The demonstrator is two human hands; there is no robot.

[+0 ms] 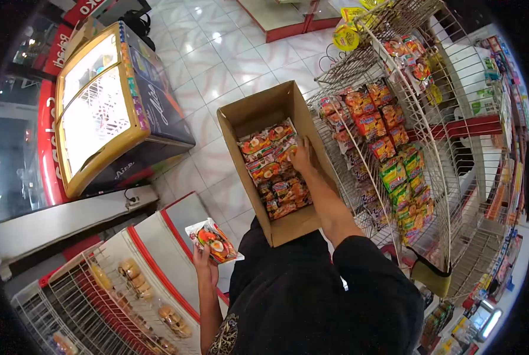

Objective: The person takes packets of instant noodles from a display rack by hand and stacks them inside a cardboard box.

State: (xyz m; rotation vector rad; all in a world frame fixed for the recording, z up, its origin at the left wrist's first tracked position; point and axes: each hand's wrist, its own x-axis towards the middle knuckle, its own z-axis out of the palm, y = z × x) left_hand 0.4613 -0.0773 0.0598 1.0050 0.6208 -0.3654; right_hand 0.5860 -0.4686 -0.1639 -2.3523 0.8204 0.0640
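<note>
My left hand (203, 264) is closed around the lower edge of an instant noodle packet (216, 238), white and red with a picture of a bowl. It holds the packet outside the box, to the left of my body. An open cardboard box (303, 229) stands in front of me, its floor lined with instant noodle packets (264, 155) in rows. Reaching in along the box's right side, my right hand (301, 156) has its bent fingers on a packet at the right end of the upper rows. Those fingertips are partly hidden.
On the right, a wire rack (418, 171) holds orange and green noodle packets (403, 183) close to the box. Bread packs (135, 278) lie on a wire shelf at lower left. A freezer (99, 112) stands at upper left on the tiled floor (229, 65).
</note>
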